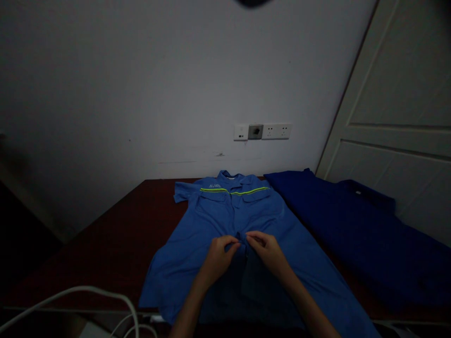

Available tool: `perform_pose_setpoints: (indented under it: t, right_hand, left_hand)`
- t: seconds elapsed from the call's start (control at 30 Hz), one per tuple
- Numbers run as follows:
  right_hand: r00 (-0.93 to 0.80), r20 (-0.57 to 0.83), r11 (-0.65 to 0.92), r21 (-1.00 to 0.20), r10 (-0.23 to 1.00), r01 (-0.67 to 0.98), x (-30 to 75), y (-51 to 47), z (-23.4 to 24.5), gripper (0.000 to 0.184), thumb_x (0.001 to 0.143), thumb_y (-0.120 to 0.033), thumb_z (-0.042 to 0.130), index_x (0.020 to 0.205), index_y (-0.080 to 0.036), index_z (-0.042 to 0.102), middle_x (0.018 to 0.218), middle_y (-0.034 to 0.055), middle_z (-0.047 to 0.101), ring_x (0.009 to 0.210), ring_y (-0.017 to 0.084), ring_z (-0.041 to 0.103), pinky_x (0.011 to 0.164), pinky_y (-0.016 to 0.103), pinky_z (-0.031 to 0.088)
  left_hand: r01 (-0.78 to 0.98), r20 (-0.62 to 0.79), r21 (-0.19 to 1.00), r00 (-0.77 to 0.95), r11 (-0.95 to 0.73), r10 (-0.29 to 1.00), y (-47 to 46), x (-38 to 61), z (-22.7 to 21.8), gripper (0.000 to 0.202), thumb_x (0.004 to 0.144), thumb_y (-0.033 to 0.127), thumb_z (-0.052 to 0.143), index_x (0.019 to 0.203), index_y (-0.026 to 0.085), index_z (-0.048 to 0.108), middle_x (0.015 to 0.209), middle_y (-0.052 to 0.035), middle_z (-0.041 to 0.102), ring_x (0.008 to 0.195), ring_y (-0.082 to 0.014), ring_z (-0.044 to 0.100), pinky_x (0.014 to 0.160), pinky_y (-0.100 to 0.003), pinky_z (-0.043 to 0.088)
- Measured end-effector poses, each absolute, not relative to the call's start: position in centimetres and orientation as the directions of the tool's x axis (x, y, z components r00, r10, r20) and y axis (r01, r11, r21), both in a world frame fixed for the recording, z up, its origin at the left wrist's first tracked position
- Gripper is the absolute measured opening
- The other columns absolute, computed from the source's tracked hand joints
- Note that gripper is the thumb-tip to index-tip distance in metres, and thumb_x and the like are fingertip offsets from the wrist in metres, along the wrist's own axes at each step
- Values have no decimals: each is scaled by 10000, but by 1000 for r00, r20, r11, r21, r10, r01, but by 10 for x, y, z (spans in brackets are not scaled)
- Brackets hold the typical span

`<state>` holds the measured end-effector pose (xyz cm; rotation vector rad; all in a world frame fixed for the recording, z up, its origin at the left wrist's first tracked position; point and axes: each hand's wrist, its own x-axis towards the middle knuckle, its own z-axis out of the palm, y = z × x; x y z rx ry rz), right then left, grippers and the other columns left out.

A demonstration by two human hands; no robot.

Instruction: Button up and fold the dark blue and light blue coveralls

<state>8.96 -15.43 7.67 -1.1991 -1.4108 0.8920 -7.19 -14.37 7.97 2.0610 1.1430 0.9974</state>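
A light blue work shirt [214, 220] with short sleeves and a yellow-green stripe across the chest lies spread on the table, its collar toward the wall. My left hand [220, 253] pinches one side of the shirt's front opening near the middle. Close beside it, my right hand [266, 249] pinches the other side of the opening. Below the hands the front edges part and the darker inside shows. Any button between the fingertips is too small and dim to make out.
On the right a dark blue garment [317, 206] lies on the dark red table [116, 230]. Wall sockets [276, 131] sit above the table's back edge. A white cable [84, 288] loops at the front left. A pale panelled door [398, 117] stands at the right.
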Motion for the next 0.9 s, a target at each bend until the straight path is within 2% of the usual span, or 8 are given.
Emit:
perform_pose_setpoints:
  t: [0.23,0.43,0.6,0.9]
  right_hand:
    - [31,237,224,-949,971,223,88,-158,80,288,710,-403,572,801,-156,690,827,80,694,808,213,637,751,337,501]
    - [23,230,223,-960,973,167,87,-156,77,306,686,-428,591,793,-163,699,838,79,695,792,214,638,717,327,509]
    - [28,217,210,-965,976,159,87,-155,75,275,693,-398,588,780,-160,695,768,64,693,783,206,635,703,307,506]
    - [26,202,196,-970,979,144,89,-155,71,226,700,-349,590,780,-162,690,790,57,693,783,194,630,742,312,490]
  left_hand:
    - [506,367,698,354,-506,860,-144,-71,78,185,803,251,488,820,180,658,880,-61,670,849,-189,592,777,-286,426]
    - [519,378,673,371,-527,848,-144,-70,76,180,809,237,481,824,181,650,868,-54,665,843,-184,590,767,-282,426]
    - [529,380,656,385,-539,841,-145,-70,78,162,804,215,494,827,178,650,865,-48,666,839,-179,590,767,-281,424]
    - [532,395,651,372,-541,840,-142,-70,74,153,793,229,519,834,185,660,859,-44,674,826,-179,602,763,-279,431]
